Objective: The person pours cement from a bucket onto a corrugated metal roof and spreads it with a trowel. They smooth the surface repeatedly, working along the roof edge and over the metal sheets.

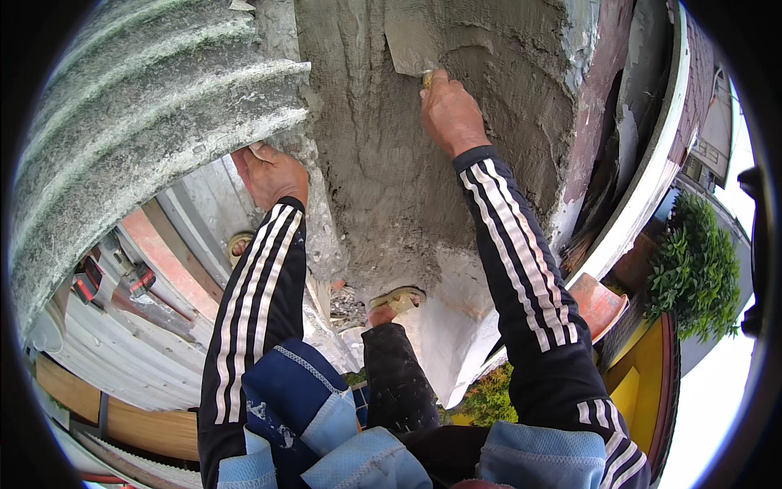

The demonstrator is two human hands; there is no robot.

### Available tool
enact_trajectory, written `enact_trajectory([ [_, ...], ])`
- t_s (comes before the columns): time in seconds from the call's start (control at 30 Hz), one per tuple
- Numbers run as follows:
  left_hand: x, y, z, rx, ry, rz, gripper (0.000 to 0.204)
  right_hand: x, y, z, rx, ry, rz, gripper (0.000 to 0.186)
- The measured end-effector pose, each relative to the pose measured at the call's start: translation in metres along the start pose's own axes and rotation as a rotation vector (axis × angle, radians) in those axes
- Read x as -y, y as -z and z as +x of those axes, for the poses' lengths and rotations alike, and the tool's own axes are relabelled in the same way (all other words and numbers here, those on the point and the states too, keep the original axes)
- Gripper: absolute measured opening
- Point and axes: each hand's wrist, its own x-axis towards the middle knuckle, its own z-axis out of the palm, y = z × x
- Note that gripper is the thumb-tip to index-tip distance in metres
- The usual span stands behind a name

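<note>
My right hand [452, 112] is wrapped round the handle of a trowel [410, 47]. The trowel's flat blade lies against a grey wall face coated in wet mortar [375, 155], which shows streaks and ridges. Over to the left, my left hand [273, 175] grips the lower edge of a weathered corrugated roofing sheet [155, 122]; some of its fingers are hidden behind that edge. Both forearms wear black sleeves with white stripes.
My sandalled foot [397, 301] stands on a ledge by rubble, with a steep drop past it. A cordless power tool [134, 277] rests at the left among metal sheets. Peeling boards [599, 122], a terracotta-coloured piece [597, 306] and a green bush [696, 269] lie right.
</note>
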Motion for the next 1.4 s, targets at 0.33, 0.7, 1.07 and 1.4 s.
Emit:
enact_trajectory([
  [0.33,-0.001,0.001,-0.003,-0.011,-0.004,-0.005,0.063,-0.007,-0.115,-0.299,0.355,-0.340,0.313,0.062],
  [0.7,-0.008,0.000,-0.002,0.001,0.130,0.027,0.061,-0.004,-0.160,-0.240,0.335,-0.311,0.487,0.049],
  [1.07,-0.010,0.005,-0.009,0.057,0.133,-0.025,0.062,0.021,-0.180,-0.272,0.273,-0.258,0.577,0.044],
  [1.4,-0.006,0.002,-0.003,0.123,0.212,0.044,0.068,0.004,-0.148,-0.350,0.470,-0.393,0.477,0.050],
])
